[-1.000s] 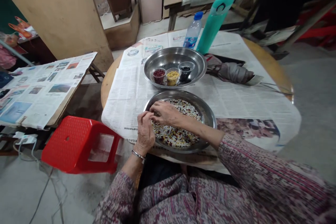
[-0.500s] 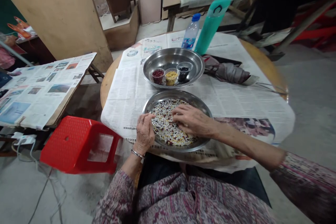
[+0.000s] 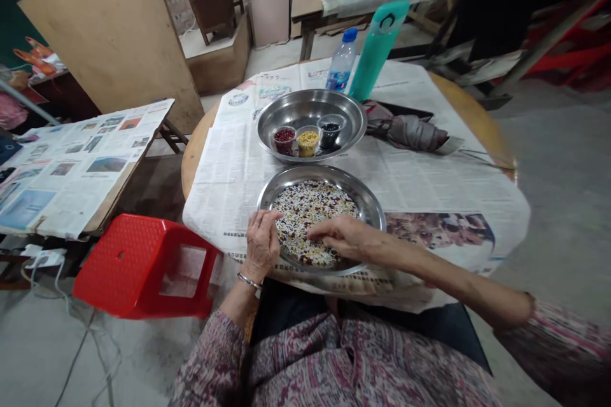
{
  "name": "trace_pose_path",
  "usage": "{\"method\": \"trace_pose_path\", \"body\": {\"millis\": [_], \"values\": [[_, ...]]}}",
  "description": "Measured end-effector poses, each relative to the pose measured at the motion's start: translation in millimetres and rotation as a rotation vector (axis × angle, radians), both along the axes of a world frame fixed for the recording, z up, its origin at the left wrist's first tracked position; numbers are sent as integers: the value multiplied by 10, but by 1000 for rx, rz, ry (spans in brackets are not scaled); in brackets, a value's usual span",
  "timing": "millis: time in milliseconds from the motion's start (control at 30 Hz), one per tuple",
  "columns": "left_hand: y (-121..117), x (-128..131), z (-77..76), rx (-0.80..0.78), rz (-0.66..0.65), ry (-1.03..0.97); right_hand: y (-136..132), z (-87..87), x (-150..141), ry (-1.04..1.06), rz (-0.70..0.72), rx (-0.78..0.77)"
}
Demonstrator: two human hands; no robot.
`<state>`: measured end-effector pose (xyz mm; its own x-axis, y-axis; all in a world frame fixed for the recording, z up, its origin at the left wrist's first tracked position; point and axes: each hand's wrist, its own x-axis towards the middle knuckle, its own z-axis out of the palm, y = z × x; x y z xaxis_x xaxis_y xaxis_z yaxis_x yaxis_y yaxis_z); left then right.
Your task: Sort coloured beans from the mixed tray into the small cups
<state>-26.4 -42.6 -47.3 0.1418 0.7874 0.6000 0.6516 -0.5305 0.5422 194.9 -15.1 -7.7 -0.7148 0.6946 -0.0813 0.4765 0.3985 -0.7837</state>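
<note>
A round metal basin [image 3: 370,203] in front of me holds a spread of white grains mixed with dark red, yellow and black beans [image 3: 305,203]. My left hand [image 3: 261,241] is at its left rim, fingers bent over the edge and gripping it. Over the right part of the mix, my right hand [image 3: 346,236] points left, fingers stretched and a little apart, tips at the grains. No bean shows between them. Behind stands a second metal basin [image 3: 310,105] with three clear cups: red beans [image 3: 285,138], yellow beans [image 3: 308,141] and black beans [image 3: 330,131].
Newspaper [image 3: 224,184] covers the round table. Behind the far basin stand a water bottle [image 3: 342,60] and a teal bottle [image 3: 379,51]. A folded grey umbrella [image 3: 415,132] lies to the right. At the left are a red stool [image 3: 138,267] and another newspaper-covered table [image 3: 90,159].
My right hand has gone from curled fingers in the mix to straighter ones, slightly lower and nearer me. The grains beneath it look more spread out. My left hand stays on the rim.
</note>
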Motion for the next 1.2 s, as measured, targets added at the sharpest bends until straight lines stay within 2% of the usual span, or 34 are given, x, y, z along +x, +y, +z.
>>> {"method": "trace_pose_path", "body": {"millis": [167, 233, 300, 367, 467, 633, 700, 767, 833, 1000, 1067, 1200], "values": [[3, -3, 0, 15, -12, -5, 444, -140, 129, 12, -421, 114], [5, -4, -2, 14, -8, -4, 558, -186, 168, -25, -518, 192], [6, -4, -6, 11, -3, -5, 603, -237, 154, -57, -552, 297], [9, -4, -9, 14, -5, -3, 572, -292, 71, -60, -537, 425], [13, -2, -8, 17, -8, 8, 394, -356, -163, -7, -412, 569], [20, 0, 2, 17, -5, 14, 37, -363, -527, 98, -82, 632], [22, -1, 1, 26, -5, 4, -7, -356, -542, 119, 29, 652], [25, -5, -3, 32, -8, -2, 27, -359, -458, 89, 71, 694], [27, -9, -9, 33, -8, -4, 115, -365, -299, 17, 5, 747], [38, -17, -19, 15, 4, 11, 326, -331, 134, -219, -324, 811], [42, -17, -18, 24, 6, 13, 335, -293, 215, -309, -385, 809], [41, -17, -7, 36, 12, 17, 213, -264, 191, -395, -406, 734]]}}
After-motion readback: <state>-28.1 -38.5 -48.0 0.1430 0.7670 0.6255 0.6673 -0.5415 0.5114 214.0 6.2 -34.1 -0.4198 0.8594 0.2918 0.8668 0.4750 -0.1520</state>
